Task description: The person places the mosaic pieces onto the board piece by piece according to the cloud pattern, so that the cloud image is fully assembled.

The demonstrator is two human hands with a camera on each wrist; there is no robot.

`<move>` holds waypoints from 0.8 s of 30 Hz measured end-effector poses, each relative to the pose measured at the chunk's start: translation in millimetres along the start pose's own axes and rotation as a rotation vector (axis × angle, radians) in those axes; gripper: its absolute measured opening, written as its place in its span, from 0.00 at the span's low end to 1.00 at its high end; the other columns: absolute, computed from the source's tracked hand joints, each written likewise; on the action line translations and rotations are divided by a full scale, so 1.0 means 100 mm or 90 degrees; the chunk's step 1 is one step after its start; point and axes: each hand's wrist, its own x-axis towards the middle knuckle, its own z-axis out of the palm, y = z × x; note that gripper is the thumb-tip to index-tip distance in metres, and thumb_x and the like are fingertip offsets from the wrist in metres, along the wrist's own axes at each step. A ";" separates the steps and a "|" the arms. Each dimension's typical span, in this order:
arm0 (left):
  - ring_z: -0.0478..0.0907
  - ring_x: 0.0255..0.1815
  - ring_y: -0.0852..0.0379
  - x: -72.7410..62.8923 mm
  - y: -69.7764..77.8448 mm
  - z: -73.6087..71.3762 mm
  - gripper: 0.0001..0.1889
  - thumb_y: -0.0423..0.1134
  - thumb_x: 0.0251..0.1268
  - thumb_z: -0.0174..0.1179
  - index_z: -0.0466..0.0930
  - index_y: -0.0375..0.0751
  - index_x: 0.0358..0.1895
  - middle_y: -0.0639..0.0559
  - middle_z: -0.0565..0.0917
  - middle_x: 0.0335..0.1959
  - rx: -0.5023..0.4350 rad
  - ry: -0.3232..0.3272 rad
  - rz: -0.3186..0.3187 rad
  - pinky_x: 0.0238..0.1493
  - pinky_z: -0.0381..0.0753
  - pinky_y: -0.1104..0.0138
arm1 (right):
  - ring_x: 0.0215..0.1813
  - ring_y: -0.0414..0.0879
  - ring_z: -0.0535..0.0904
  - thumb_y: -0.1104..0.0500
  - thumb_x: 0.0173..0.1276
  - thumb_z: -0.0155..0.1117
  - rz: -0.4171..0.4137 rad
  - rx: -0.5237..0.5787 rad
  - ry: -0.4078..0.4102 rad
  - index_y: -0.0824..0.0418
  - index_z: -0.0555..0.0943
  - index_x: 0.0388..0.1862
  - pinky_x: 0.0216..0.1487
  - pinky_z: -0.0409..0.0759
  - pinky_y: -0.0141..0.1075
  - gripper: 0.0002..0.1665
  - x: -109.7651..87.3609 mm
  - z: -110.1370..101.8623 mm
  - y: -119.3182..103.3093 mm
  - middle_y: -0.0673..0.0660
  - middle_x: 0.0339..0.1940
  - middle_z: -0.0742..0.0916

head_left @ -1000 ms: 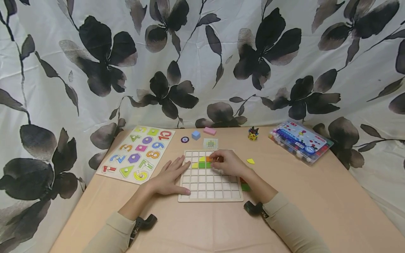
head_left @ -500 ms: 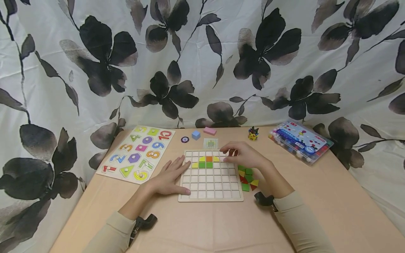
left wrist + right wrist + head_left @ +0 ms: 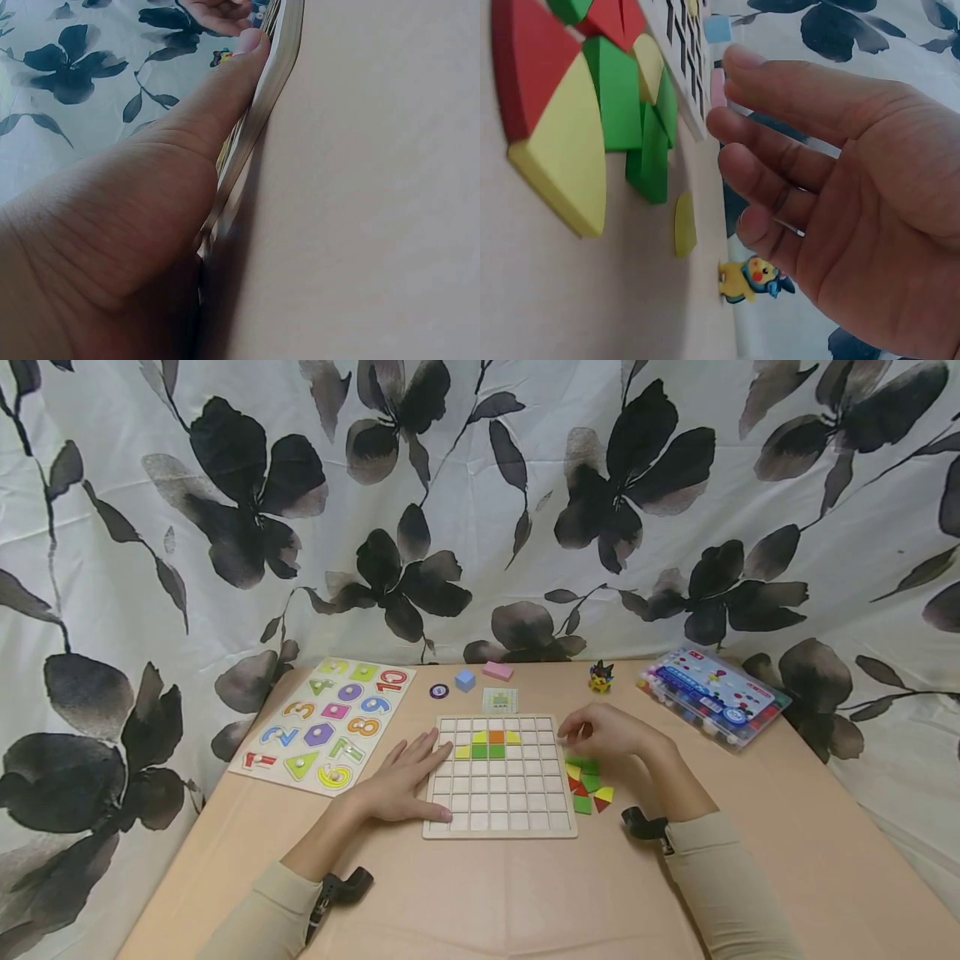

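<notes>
My left hand [image 3: 405, 781] rests with spread fingers on the left edge of a white grid board [image 3: 517, 802]; the left wrist view shows its thumb [image 3: 217, 105] along the board's side. Several yellow, orange and green pieces [image 3: 487, 745] lie in the board's upper cells. My right hand [image 3: 607, 731] hovers off the board's upper right corner, its fingers loosely bent and holding nothing in the right wrist view. Below it, red, green and yellow wooden pieces [image 3: 588, 783] lie beside the board. A lone yellow piece [image 3: 685, 225] lies near them, hidden behind the hand in the head view.
A number-and-shape puzzle board [image 3: 318, 735] lies at the left. Behind the grid board are a pattern card [image 3: 500, 700], a blue block [image 3: 465, 680], a pink block [image 3: 497, 671] and a round disc [image 3: 438, 691]. A small figurine [image 3: 600, 677] and a plastic case [image 3: 712, 697] stand back right.
My right hand has moved right, from over the coloured pieces on the grid to beyond the board's right edge. A yellow piece shows beside the orange one where the hand was. The left hand stays put.
</notes>
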 end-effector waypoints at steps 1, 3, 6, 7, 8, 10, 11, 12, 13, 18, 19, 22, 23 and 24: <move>0.34 0.88 0.41 0.00 0.00 0.00 0.62 0.77 0.55 0.64 0.48 0.50 0.86 0.41 0.39 0.88 -0.001 0.000 0.001 0.85 0.33 0.40 | 0.44 0.48 0.78 0.62 0.67 0.74 0.006 0.002 -0.008 0.60 0.88 0.51 0.50 0.81 0.37 0.14 -0.01 -0.01 0.01 0.52 0.39 0.88; 0.34 0.88 0.41 0.00 0.01 -0.01 0.61 0.77 0.55 0.64 0.48 0.50 0.86 0.41 0.39 0.88 -0.001 0.000 0.001 0.85 0.33 0.40 | 0.44 0.48 0.78 0.62 0.66 0.75 0.017 0.002 -0.019 0.59 0.89 0.50 0.50 0.81 0.38 0.13 -0.02 -0.01 0.02 0.52 0.38 0.87; 0.34 0.88 0.41 0.00 0.01 -0.01 0.61 0.77 0.55 0.64 0.48 0.50 0.86 0.41 0.38 0.88 -0.001 -0.002 0.000 0.85 0.33 0.40 | 0.41 0.48 0.77 0.64 0.65 0.76 0.030 -0.002 -0.030 0.59 0.89 0.46 0.46 0.79 0.38 0.11 -0.03 -0.01 0.04 0.52 0.35 0.86; 0.34 0.88 0.41 0.00 0.00 -0.01 0.62 0.78 0.55 0.64 0.48 0.50 0.86 0.41 0.38 0.88 0.000 -0.002 -0.001 0.85 0.33 0.40 | 0.41 0.48 0.77 0.64 0.64 0.76 0.035 -0.001 -0.033 0.59 0.89 0.46 0.45 0.79 0.38 0.11 -0.03 -0.01 0.04 0.52 0.34 0.86; 0.34 0.88 0.41 0.00 0.00 -0.01 0.62 0.78 0.55 0.64 0.47 0.51 0.86 0.41 0.38 0.88 0.000 -0.004 -0.002 0.85 0.33 0.41 | 0.40 0.48 0.77 0.65 0.64 0.76 0.040 0.000 -0.036 0.59 0.89 0.45 0.45 0.78 0.38 0.10 -0.03 -0.01 0.05 0.52 0.33 0.85; 0.33 0.88 0.41 0.00 0.00 -0.01 0.62 0.78 0.55 0.64 0.47 0.51 0.86 0.42 0.38 0.88 0.001 -0.006 -0.003 0.85 0.33 0.41 | 0.39 0.47 0.76 0.65 0.64 0.76 0.050 0.006 -0.041 0.59 0.89 0.44 0.43 0.77 0.37 0.10 -0.02 0.01 0.07 0.52 0.32 0.85; 0.33 0.88 0.41 0.00 0.00 -0.01 0.62 0.78 0.55 0.64 0.47 0.51 0.86 0.42 0.38 0.88 0.000 -0.006 -0.004 0.85 0.33 0.41 | 0.38 0.47 0.76 0.66 0.64 0.76 0.051 0.007 -0.043 0.60 0.89 0.44 0.43 0.78 0.37 0.10 -0.01 0.01 0.07 0.52 0.32 0.85; 0.34 0.88 0.41 0.01 0.00 -0.01 0.62 0.78 0.55 0.64 0.47 0.51 0.86 0.41 0.38 0.88 0.000 -0.005 -0.003 0.85 0.33 0.40 | 0.38 0.47 0.77 0.66 0.64 0.76 0.051 0.008 -0.046 0.60 0.89 0.44 0.43 0.78 0.36 0.10 -0.01 0.02 0.08 0.52 0.32 0.84; 0.34 0.88 0.41 0.01 0.00 -0.01 0.62 0.77 0.55 0.64 0.48 0.50 0.86 0.41 0.38 0.88 0.000 -0.004 -0.003 0.85 0.33 0.40 | 0.38 0.47 0.77 0.66 0.64 0.77 0.053 0.010 -0.046 0.60 0.89 0.43 0.43 0.78 0.36 0.10 -0.01 0.02 0.08 0.52 0.32 0.84; 0.34 0.88 0.41 0.01 0.01 0.00 0.61 0.77 0.55 0.64 0.48 0.51 0.86 0.41 0.39 0.88 -0.003 -0.002 -0.003 0.85 0.33 0.41 | 0.38 0.46 0.76 0.66 0.64 0.76 0.048 0.012 -0.050 0.59 0.88 0.43 0.41 0.77 0.33 0.10 0.00 0.06 0.08 0.51 0.32 0.83; 0.34 0.88 0.41 0.01 0.01 -0.01 0.61 0.78 0.55 0.64 0.47 0.51 0.86 0.42 0.38 0.88 -0.004 -0.004 -0.005 0.85 0.33 0.41 | 0.38 0.46 0.77 0.67 0.63 0.76 0.048 0.016 -0.050 0.59 0.88 0.42 0.41 0.78 0.33 0.10 0.00 0.06 0.08 0.52 0.32 0.83; 0.34 0.89 0.41 0.00 0.01 0.00 0.62 0.78 0.55 0.64 0.47 0.52 0.86 0.42 0.38 0.88 -0.003 -0.005 -0.006 0.85 0.32 0.41 | 0.38 0.47 0.76 0.68 0.63 0.76 0.046 0.018 -0.049 0.59 0.87 0.41 0.42 0.78 0.35 0.10 0.01 0.07 0.09 0.52 0.32 0.82; 0.34 0.89 0.41 0.00 0.01 0.00 0.62 0.78 0.55 0.64 0.47 0.52 0.86 0.42 0.38 0.88 -0.003 -0.005 -0.006 0.85 0.32 0.41 | 0.39 0.47 0.76 0.68 0.63 0.76 0.043 0.017 -0.048 0.59 0.87 0.41 0.42 0.78 0.35 0.10 0.01 0.08 0.09 0.52 0.32 0.82; 0.34 0.89 0.41 0.00 0.01 0.01 0.62 0.78 0.55 0.63 0.47 0.52 0.86 0.42 0.38 0.88 -0.002 -0.004 -0.005 0.85 0.32 0.41 | 0.39 0.47 0.76 0.68 0.62 0.76 0.039 0.014 -0.045 0.59 0.86 0.41 0.43 0.78 0.36 0.10 0.02 0.08 0.10 0.52 0.32 0.82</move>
